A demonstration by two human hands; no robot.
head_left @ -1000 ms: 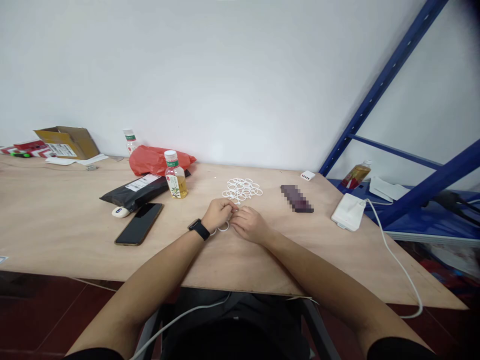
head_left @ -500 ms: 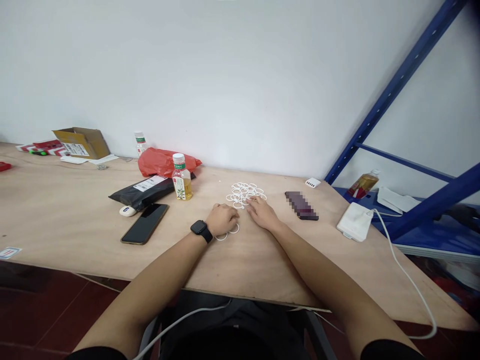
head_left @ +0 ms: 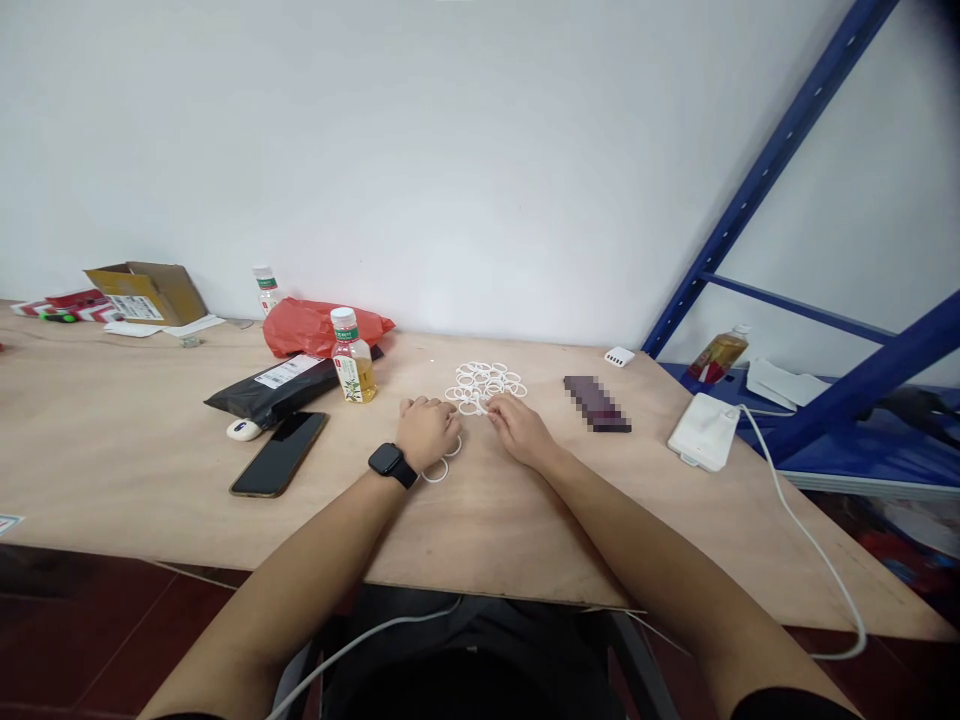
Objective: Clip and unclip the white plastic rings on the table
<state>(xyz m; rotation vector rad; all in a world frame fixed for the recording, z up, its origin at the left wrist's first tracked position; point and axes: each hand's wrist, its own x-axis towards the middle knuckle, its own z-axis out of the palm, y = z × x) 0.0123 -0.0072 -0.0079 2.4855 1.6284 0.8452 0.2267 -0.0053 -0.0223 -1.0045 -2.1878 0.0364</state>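
Note:
A heap of several white rings (head_left: 486,383) lies on the wooden table (head_left: 525,510) in front of me. My left hand (head_left: 424,430), with a black watch on its wrist, is curled over a short chain of white rings (head_left: 441,464) that trails out beneath it toward me. My right hand (head_left: 519,426) rests at the near edge of the heap, its fingertips pinched on one white ring pulled from the pile.
A black phone (head_left: 279,453), a black mailer bag (head_left: 274,387), a red bag (head_left: 322,323), two drink bottles (head_left: 351,369), a dark blurred object (head_left: 596,403), a white charger with cable (head_left: 703,431), a cardboard box (head_left: 146,291), a blue rack (head_left: 825,380).
My right hand left the linked rings, reached to the heap and pinched a ring at its near edge. My left hand stayed on the chain.

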